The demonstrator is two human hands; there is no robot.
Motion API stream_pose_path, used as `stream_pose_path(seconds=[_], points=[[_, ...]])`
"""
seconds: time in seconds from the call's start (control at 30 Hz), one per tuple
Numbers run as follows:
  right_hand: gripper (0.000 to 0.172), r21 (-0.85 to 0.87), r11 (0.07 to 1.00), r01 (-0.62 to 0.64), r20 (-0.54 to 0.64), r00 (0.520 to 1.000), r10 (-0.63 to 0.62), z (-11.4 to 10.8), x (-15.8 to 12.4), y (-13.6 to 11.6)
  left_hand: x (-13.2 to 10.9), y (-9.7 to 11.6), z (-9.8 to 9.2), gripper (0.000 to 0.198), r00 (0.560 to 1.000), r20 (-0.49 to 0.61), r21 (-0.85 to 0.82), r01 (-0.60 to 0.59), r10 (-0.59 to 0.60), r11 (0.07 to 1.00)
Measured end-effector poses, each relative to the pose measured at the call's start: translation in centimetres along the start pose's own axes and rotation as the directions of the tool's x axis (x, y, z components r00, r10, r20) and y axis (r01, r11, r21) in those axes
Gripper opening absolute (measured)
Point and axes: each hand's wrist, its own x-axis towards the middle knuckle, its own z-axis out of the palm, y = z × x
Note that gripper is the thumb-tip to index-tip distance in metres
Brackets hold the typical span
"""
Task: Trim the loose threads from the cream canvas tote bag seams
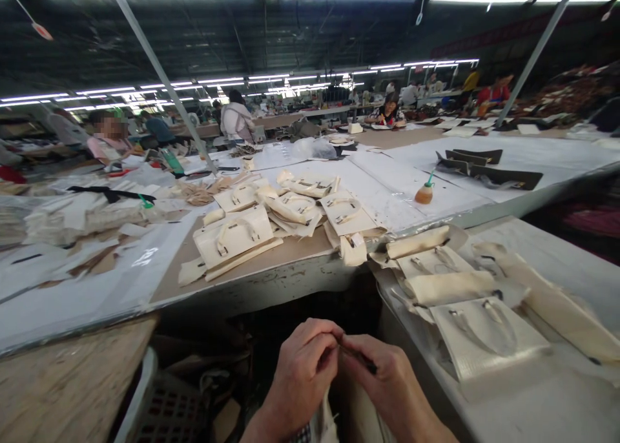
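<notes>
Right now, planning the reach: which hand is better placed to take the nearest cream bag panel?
Probably right: the right hand is nearer the cream bag panel; the left hand would cross over it. Both pinch a thin dark piece.

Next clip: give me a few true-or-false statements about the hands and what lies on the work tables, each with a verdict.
1. The left hand and the right hand pinch a thin dark strip together. True.
2. The small amber bottle with a green nozzle lies on its side. False: it stands upright on the white-covered table.
3. Cream bag panels with handles lie on the table ahead. True.
4. The dark brown bag pieces lie right beside the hands. False: they lie far off, up to the right.
</notes>
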Motion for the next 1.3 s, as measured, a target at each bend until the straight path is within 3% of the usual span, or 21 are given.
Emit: stream_pose_path(seconds=[0.57, 0.73, 0.8, 0.93, 1.17, 1.3], points=[[0.020, -0.013, 0.999, -0.037, 0.030, 0.999, 0.037, -0.2, 0.0, -0.3, -0.1, -0.1, 0.0, 0.020, 1.000, 0.004, 0.009, -0.018, 0.018, 1.000], [0.019, -0.034, 0.996, -0.087, 0.053, 0.995, 0.088, -0.2, -0.1, 0.0, -0.2, -0.3, -0.1, 0.022, 0.994, 0.047, -0.040, 0.097, -0.095, 0.995], [0.018, -0.045, 0.992, -0.114, 0.053, 0.992, 0.116, -0.1, -0.1, 0.2, -0.1, 0.0, -0.2, 0.023, 0.976, 0.069, -0.049, 0.210, -0.207, 0.976], [0.009, -0.110, 0.981, -0.159, 0.038, 0.986, 0.164, -0.1, 0.1, -0.1, 0.7, 1.1, -0.7, 0.024, 0.898, 0.107, -0.121, 0.438, -0.427, 0.891], [0.008, -0.165, 0.981, -0.097, 0.095, 0.989, 0.114, 0.4, 0.6, -1.7, 0.8, 3.0, -2.3, 0.013, 0.825, 0.188, -0.234, 0.564, -0.533, 0.792], [0.019, -0.144, 0.989, -0.017, 0.116, 0.993, 0.034, 0.9, 0.4, -1.8, -1.1, 4.2, -2.4, 0.033, 0.739, 0.164, -0.203, 0.673, -0.653, 0.711]])
